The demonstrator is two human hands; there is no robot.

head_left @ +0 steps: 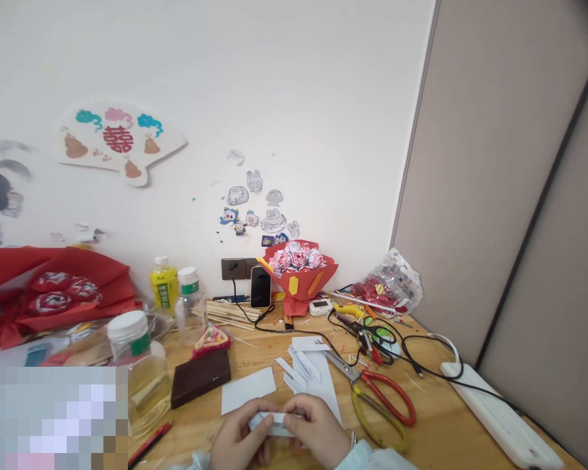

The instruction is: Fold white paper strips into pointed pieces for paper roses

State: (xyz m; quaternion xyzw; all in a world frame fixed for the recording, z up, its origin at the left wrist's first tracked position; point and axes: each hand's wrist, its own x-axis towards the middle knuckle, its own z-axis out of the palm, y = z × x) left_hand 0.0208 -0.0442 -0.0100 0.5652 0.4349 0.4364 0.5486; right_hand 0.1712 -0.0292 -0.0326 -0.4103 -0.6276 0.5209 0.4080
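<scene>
Between both hands I hold a small folded strip of white paper (277, 425) near the table's front edge. My left hand (242, 436) pinches its left end with the thumb on top. My right hand (318, 427) grips the right end the same way, and the fingers below are partly hidden. Just beyond lies a flat white paper rectangle (248, 390). Several folded paper strips (301, 367) rest on a larger white sheet (327, 390) behind my right hand. To the right are large scissors (360, 378) with one red and one yellow handle.
A dark brown box (200, 377), a lidded jar (129, 333) and a red pen (149, 445) are on the left. A red paper bouquet (298, 281) and a phone (261, 287) stand at the wall. Black cable (411, 365) and a white power strip (500, 418) lie right.
</scene>
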